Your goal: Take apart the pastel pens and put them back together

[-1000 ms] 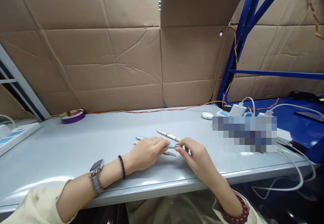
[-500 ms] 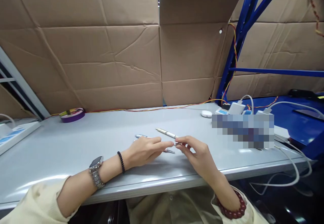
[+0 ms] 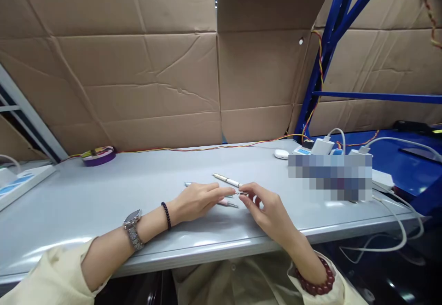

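My left hand (image 3: 200,200) reaches over the table with its fingers stretched out. Its index fingertip is close to a small silver piece (image 3: 243,193), which the thumb and forefinger of my right hand (image 3: 271,206) pinch. What kind of part it is, I cannot make out. Beneath my left hand lies a pink pen (image 3: 226,203) with a silver tip, partly covered. The end of a light blue pen (image 3: 187,184) shows behind that hand. A white pen (image 3: 224,179) lies just beyond my fingers, its right end near my right forefinger.
A purple roll of tape (image 3: 99,158) sits at the back left, a power strip (image 3: 26,184) at the left edge. At the right are a white earphone case (image 3: 281,154), chargers (image 3: 322,146) and white cables. Cardboard (image 3: 138,79) and a blue frame (image 3: 328,52) stand behind.
My left fingers have straightened and risen slightly, so more of the pink pen shows under them. My right hand keeps its pinch almost in the same spot.
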Action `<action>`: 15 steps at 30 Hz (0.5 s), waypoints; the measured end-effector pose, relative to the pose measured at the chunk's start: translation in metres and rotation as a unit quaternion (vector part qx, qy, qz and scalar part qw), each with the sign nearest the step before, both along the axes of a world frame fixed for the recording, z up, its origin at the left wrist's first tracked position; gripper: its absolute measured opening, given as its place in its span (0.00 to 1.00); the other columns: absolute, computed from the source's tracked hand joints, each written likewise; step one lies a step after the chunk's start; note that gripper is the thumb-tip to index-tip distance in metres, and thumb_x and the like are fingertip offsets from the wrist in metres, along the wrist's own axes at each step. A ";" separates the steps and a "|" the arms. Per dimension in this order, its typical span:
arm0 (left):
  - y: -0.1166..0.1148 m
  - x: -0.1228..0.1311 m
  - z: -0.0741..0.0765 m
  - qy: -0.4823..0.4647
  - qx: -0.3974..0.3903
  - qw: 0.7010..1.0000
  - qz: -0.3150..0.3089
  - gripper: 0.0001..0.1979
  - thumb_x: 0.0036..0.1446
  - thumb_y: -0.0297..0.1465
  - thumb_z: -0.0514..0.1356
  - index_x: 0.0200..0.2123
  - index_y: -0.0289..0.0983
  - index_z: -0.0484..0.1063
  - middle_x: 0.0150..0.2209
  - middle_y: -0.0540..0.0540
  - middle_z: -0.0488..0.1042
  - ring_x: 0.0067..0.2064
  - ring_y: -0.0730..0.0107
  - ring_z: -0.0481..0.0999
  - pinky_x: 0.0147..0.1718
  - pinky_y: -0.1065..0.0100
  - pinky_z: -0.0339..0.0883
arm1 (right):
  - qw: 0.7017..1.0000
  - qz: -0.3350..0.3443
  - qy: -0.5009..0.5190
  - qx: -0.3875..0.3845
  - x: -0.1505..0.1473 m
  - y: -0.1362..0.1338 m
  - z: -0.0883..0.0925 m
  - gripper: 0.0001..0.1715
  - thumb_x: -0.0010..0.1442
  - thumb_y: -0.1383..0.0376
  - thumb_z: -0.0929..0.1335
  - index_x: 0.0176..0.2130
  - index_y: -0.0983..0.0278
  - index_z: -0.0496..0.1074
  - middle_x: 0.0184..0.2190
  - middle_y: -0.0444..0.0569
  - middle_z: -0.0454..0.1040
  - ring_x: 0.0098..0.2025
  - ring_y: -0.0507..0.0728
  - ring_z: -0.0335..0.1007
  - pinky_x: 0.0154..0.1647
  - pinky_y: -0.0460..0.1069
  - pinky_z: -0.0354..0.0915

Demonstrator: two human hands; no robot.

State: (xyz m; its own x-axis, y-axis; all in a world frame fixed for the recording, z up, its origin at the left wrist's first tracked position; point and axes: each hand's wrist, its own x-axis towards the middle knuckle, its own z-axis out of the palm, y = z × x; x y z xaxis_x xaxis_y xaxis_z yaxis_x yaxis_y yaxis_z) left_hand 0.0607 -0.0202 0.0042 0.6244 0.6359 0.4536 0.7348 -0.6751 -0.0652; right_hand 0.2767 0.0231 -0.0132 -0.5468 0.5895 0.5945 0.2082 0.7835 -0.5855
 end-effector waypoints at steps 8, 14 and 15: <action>-0.001 0.001 0.001 0.008 -0.003 1.000 0.011 0.18 0.68 0.32 0.37 0.52 0.39 0.60 0.25 0.50 0.65 0.21 0.75 0.64 0.21 0.76 0.56 | 0.999 -0.009 0.042 -0.003 0.001 -0.001 -0.001 0.07 0.62 0.64 0.62 0.40 0.63 0.68 0.33 0.48 0.73 0.29 0.51 0.66 0.27 0.45 0.63; -0.001 0.001 0.002 0.026 -0.001 0.999 0.021 0.18 0.67 0.31 0.37 0.53 0.41 0.60 0.25 0.51 0.64 0.21 0.76 0.63 0.21 0.77 0.56 | 0.999 0.003 0.032 -0.007 0.001 -0.001 0.000 0.08 0.62 0.64 0.62 0.39 0.62 0.68 0.32 0.47 0.73 0.28 0.52 0.66 0.27 0.46 0.62; -0.001 0.001 0.002 0.026 -0.002 0.999 0.021 0.18 0.67 0.31 0.37 0.54 0.41 0.60 0.25 0.51 0.64 0.21 0.76 0.63 0.21 0.77 0.56 | 1.000 0.004 0.031 -0.006 0.001 -0.001 0.000 0.08 0.61 0.64 0.62 0.39 0.62 0.68 0.32 0.47 0.73 0.28 0.52 0.66 0.27 0.46 0.62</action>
State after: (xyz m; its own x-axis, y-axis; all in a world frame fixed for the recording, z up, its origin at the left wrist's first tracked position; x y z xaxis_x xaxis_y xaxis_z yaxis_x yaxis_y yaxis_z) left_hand 0.0621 -0.0214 0.0059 0.6194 0.6636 0.4195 0.7585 -0.6438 -0.1015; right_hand 0.2772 0.0219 -0.0135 -0.5145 0.5923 0.6200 0.1653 0.7780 -0.6061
